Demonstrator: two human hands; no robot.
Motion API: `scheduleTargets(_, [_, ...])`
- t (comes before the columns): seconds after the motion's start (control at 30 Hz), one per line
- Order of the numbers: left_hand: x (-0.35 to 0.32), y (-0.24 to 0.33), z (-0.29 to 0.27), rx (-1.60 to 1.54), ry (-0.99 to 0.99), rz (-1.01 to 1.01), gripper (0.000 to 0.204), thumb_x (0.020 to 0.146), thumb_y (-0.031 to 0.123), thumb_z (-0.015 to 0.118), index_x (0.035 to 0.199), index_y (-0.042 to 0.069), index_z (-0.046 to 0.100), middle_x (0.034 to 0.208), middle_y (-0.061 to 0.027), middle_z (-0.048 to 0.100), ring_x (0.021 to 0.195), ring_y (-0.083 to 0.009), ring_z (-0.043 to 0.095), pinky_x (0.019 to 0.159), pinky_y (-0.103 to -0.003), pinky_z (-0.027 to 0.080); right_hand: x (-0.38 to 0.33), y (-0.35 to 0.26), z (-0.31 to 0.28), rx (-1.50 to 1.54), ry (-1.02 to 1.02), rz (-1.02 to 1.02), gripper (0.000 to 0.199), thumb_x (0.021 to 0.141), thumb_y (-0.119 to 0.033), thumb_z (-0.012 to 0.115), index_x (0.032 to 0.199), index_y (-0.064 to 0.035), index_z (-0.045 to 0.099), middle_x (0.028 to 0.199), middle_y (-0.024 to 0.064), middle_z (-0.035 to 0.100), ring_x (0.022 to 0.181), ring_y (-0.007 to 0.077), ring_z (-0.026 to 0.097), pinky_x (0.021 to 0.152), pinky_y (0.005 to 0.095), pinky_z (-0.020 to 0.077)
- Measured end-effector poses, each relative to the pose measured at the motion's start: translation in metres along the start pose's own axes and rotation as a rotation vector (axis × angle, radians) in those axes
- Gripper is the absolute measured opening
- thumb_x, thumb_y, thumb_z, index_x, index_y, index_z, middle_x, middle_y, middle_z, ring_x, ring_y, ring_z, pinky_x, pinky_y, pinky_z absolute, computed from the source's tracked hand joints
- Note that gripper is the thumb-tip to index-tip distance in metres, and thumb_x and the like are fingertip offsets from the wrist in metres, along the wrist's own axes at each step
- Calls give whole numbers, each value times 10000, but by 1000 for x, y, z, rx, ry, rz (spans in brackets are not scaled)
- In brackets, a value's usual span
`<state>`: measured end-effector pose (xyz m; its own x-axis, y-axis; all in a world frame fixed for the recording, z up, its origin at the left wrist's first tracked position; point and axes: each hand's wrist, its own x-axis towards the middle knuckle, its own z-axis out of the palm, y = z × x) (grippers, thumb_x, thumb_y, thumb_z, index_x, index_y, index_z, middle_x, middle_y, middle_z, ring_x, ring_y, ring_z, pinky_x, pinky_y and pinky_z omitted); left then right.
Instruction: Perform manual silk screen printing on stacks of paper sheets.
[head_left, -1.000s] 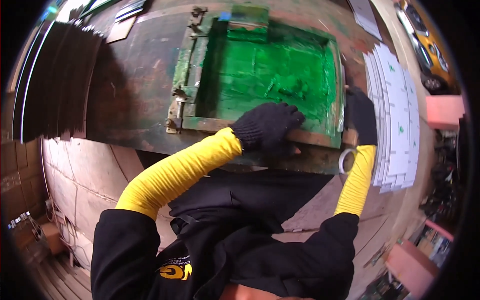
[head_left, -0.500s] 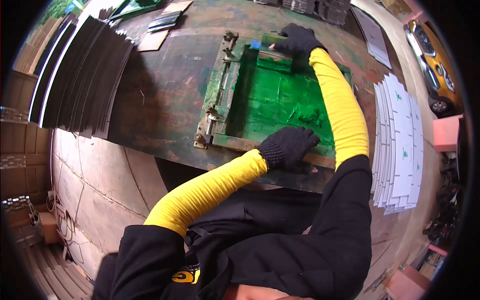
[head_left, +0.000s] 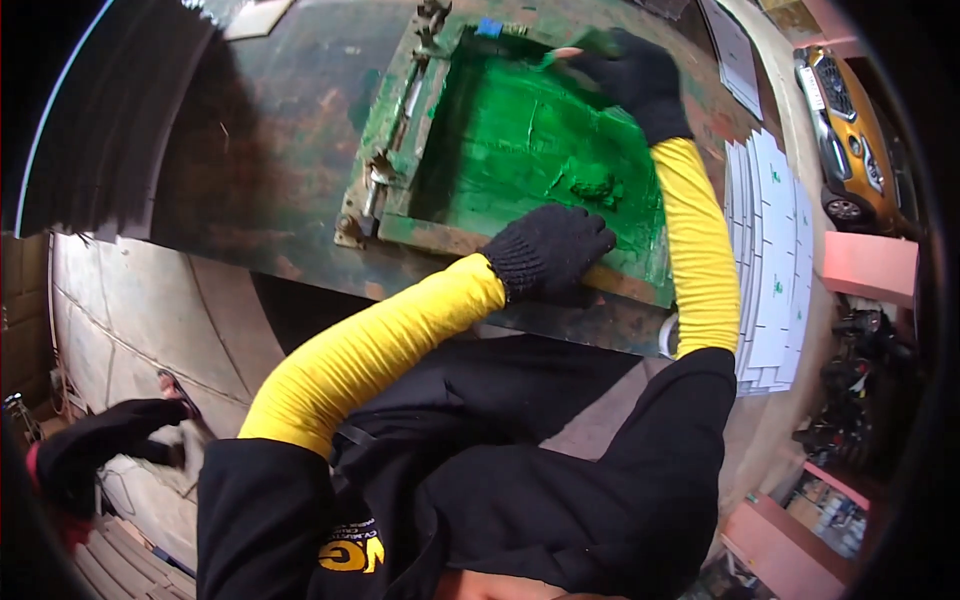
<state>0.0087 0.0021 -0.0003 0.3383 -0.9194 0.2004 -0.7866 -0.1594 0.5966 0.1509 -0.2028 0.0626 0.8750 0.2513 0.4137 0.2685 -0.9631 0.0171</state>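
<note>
A wooden screen-printing frame (head_left: 440, 238) smeared with green ink lies on a dark worn table (head_left: 270, 150). My left hand (head_left: 550, 250), in a black knit glove, presses down on the frame's near edge. At the frame's far side, my right hand (head_left: 635, 75), also gloved in black, grips the green handle of a squeegee (head_left: 590, 45). A lump of green ink (head_left: 595, 188) sits on the mesh between my hands. Both forearms wear yellow sleeves.
Stacked white printed sheets (head_left: 775, 260) lie fanned out right of the frame. Dark sheets (head_left: 110, 130) are stacked at the table's left. A metal hinge clamp (head_left: 375, 185) holds the frame's left side. Another person's gloved hand (head_left: 95, 450) shows at lower left. A yellow car (head_left: 850, 130) stands at far right.
My right hand went from the frame's near right corner up to the far edge and took the squeegee. My left hand stayed on the near edge.
</note>
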Motion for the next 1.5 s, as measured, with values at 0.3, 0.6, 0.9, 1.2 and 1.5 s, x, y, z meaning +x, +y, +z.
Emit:
scheduleTargets(0.3, [-3,4,1,26,-20,-13,674,833,530,757,1256,34,587,1155,-175,631,1088,-364,623,916,-494,518,-80,63,-12,-98,218,45,639,727,-793,732,752,-155,726,660,101,667,613,320,678,542,425,498])
scheduleTargets(0.6, [0,6,5,-1,-44,-36,675,853,526,745,1295,44,580,1203,-171,616,1130,-352,606,943,-487,507,-91,73,-7,-276,97,-61,573,744,-751,758,778,-179,748,686,66,688,610,289,685,536,387,501])
scheduleTargets(0.9, [-4,-2,20,21,130,1,578,796,432,806,1192,53,624,1125,-167,640,1073,-353,631,888,-484,525,-105,37,-21,-95,31,-75,467,802,-647,786,882,-188,797,734,67,712,633,274,692,552,363,502])
scheduleTargets(1.2, [-1,2,15,12,123,5,589,796,484,797,1161,55,629,1112,-170,640,1050,-356,640,875,-492,524,-154,5,-40,-14,99,-154,480,749,-654,825,753,-183,730,659,61,655,588,271,662,530,389,484])
scheduleTargets(1.5, [-2,4,9,23,40,7,645,800,503,791,1214,48,597,1127,-173,623,1061,-368,623,888,-496,518,-112,77,-30,224,-155,546,401,847,-542,792,984,-165,809,785,67,722,674,290,685,602,380,511])
